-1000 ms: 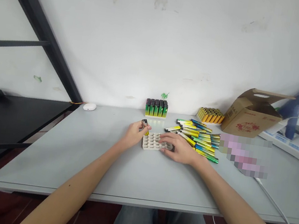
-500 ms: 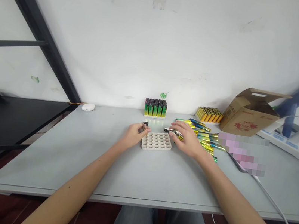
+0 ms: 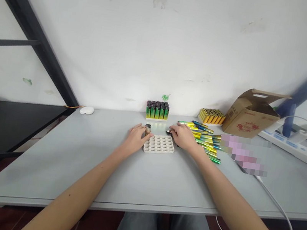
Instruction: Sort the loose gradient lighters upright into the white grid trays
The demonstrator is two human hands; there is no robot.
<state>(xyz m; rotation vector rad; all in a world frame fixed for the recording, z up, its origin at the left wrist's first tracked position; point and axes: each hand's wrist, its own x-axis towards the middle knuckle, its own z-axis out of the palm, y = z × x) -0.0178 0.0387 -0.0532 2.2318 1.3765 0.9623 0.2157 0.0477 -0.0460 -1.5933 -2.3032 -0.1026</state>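
A pale tray (image 3: 159,144) with rows of holes lies flat on the table in front of me. At its back left corner my left hand (image 3: 135,138) pinches an upright lighter (image 3: 147,129) with a dark top. My right hand (image 3: 183,137) is at the tray's back right corner, its fingers closed round a lighter (image 3: 169,132) whose black and metal end sticks out to the left. The rest of that lighter is hidden by the hand. Beside and behind the right hand lie several loose shiny pieces (image 3: 209,139) in yellow, green and blue.
Green lighters (image 3: 157,110) stand packed in a tray by the wall, and yellow ones (image 3: 212,117) in another further right. A cardboard box (image 3: 250,118), a power strip (image 3: 290,146) and a blurred pink item (image 3: 243,154) are at the right. A white case (image 3: 87,110) lies left.
The right hand has closed in round its lighter beside the tray corner. The left hand keeps its lighter at the back left corner. The whole view has shifted slightly.
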